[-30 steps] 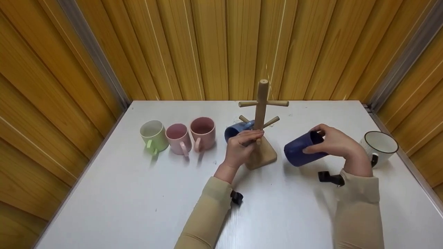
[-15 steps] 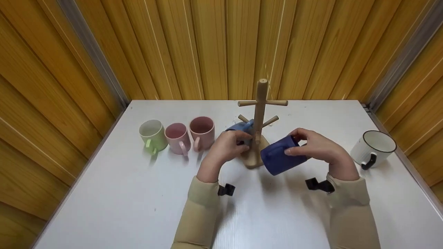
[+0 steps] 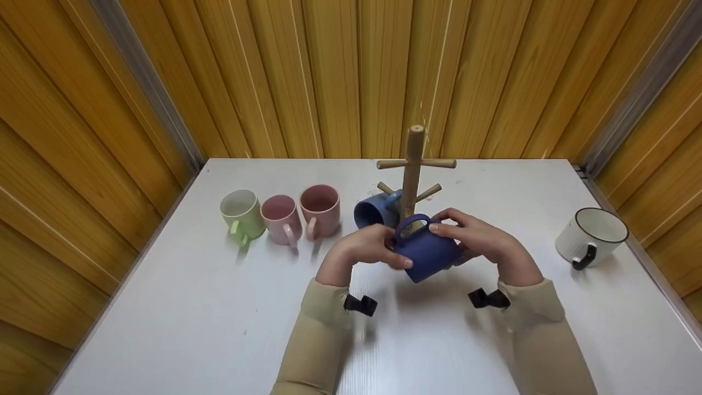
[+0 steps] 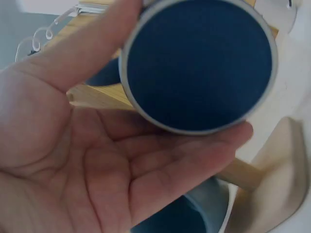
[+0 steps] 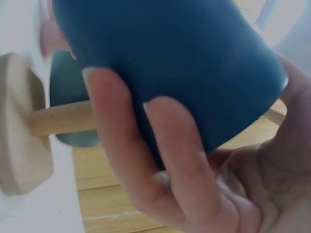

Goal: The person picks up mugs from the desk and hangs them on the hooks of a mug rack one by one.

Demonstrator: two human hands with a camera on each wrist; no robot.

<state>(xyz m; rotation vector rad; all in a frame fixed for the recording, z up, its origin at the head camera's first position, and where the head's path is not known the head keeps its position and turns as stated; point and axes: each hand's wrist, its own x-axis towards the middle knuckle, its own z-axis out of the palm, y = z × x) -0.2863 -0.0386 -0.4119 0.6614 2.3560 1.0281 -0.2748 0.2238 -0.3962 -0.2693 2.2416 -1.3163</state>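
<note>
A dark blue mug [image 3: 430, 255] is held tilted in front of the wooden mug tree [image 3: 411, 181], its handle at the upper left. My left hand [image 3: 366, 247] grips the mug's left side with thumb and fingers, near the handle. From the other side my right hand [image 3: 482, 238] holds it; in the right wrist view two fingertips press on the mug's wall [image 5: 170, 63]. A lighter blue mug [image 3: 375, 211] hangs low on the tree, just behind my left hand. The tree's base [image 4: 286, 165] shows in the left wrist view; in the head view hands and mug cover it.
Left of the tree stand a green mug [image 3: 245, 216] and two pink mugs, a smaller one [image 3: 282, 219] and a larger one [image 3: 321, 211]. A white mug [image 3: 584, 238] with black rim and handle stands near the table's right edge. Bare pegs [image 3: 439, 163] stick out from the post.
My right hand has brought the dark blue mug leftward to the tree's front and turned it, so its handle shows. The left hand has left the tree and taken hold of the mug.
</note>
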